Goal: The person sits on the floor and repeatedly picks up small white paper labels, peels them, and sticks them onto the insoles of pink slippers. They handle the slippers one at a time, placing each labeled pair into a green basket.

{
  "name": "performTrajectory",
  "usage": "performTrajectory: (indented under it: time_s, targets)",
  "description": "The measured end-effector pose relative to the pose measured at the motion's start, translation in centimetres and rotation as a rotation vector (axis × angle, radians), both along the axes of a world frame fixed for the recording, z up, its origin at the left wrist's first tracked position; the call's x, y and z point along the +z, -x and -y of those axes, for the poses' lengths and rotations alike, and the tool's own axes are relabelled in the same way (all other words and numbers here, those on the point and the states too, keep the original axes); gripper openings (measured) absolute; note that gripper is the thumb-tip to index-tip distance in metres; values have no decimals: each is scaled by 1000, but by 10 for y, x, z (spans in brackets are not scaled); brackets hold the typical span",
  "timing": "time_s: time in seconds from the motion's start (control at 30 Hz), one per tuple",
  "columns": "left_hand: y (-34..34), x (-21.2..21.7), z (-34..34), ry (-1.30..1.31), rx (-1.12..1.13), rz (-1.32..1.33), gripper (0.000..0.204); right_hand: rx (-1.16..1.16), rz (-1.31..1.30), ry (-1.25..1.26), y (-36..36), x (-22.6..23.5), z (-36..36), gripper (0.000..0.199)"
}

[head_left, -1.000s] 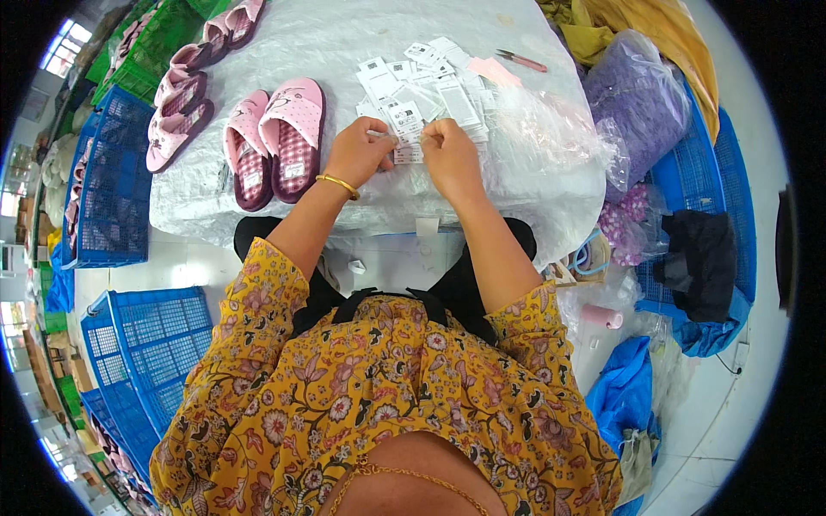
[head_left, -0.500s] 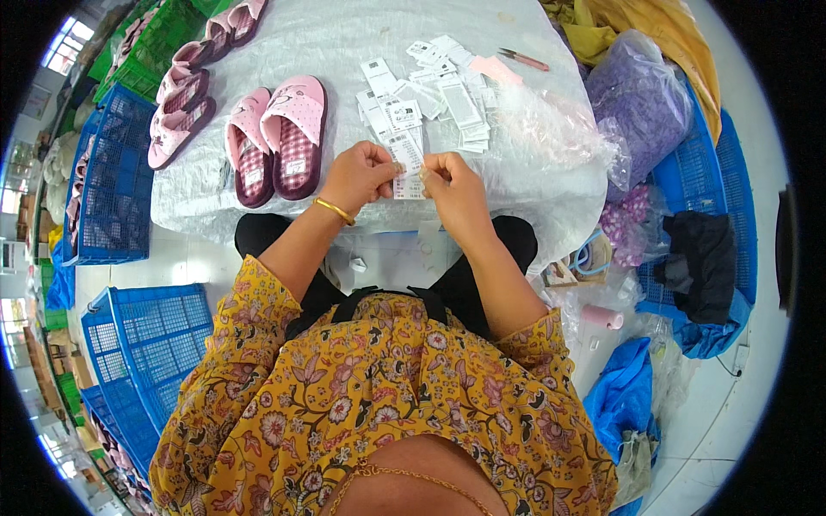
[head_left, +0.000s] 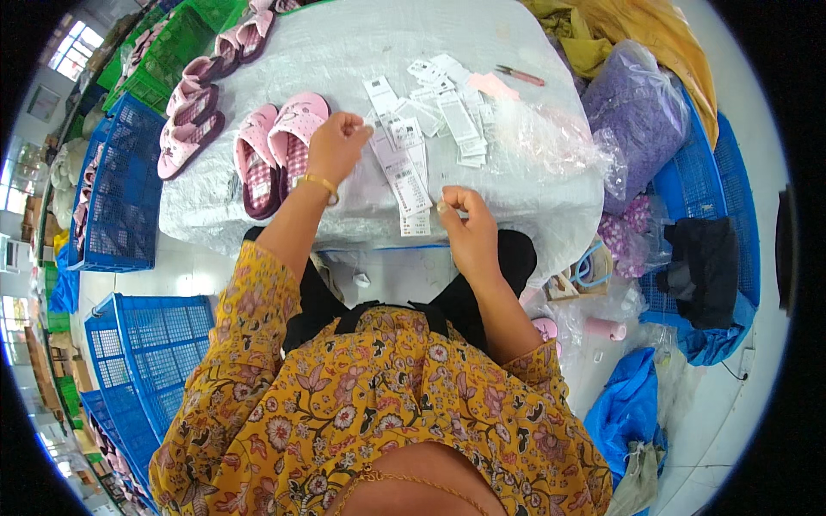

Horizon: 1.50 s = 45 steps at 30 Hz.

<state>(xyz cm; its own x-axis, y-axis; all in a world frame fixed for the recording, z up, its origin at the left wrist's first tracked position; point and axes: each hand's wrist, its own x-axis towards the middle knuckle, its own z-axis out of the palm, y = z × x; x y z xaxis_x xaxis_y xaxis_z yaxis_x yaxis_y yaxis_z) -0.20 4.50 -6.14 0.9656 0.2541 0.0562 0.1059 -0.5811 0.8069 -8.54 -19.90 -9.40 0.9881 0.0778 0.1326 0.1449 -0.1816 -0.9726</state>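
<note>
My left hand (head_left: pixel 340 148) is raised over the toe of a pink slipper (head_left: pixel 298 120), its fingers curled and pinched. Whatever it holds, if anything, is too small to make out. Beside that slipper lies its mate (head_left: pixel 255 163), with a checked insole. A long white printed label (head_left: pixel 406 185) rests at the table's near edge, another label (head_left: pixel 415 225) showing beneath it. Close to the label's right side is my right hand (head_left: pixel 471 232), thumb and forefinger drawn together; anything between them cannot be made out.
Loose white labels (head_left: pixel 456 116) lie scattered mid-table, with pink-handled snippers (head_left: pixel 520 76) beyond. More pink slippers (head_left: pixel 191 142) line the left edge. Clear plastic film (head_left: pixel 551 142) covers the right side. Blue crates (head_left: pixel 116 185) stand left, and a purple bag (head_left: pixel 637 112) stands right.
My hands have parted: the left has moved up and left toward the slippers, the right slightly down and right. The long label, earlier between both hands, now lies at the table edge.
</note>
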Motion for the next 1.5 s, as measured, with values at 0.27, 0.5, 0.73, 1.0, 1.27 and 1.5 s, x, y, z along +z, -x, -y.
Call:
performTrajectory:
  time_s: [0.27,0.5,0.73,1.0,1.27,1.5]
  targets:
    - [-146,-12,-34,-534,41,-218,53,-41,-83,-48,9,2,15,16]
    - [-168,-8,-33,-489,-154,-350,52,-99,-116,-41,13,-3,37,14]
    - [-181,-20,-47,-537,-186,-336,40,-109,-114,-42,14,-6,39,12]
    - [-181,-11,-94,-500,-222,-69,33,-155,-97,-65,18,-15,53,15]
    - [-122,98,-107,-458,-190,145,37,-165,-51,-87,18,1,49,16]
    - [-51,150,-72,149,-378,115,21,-92,303,-95,-9,55,27,14]
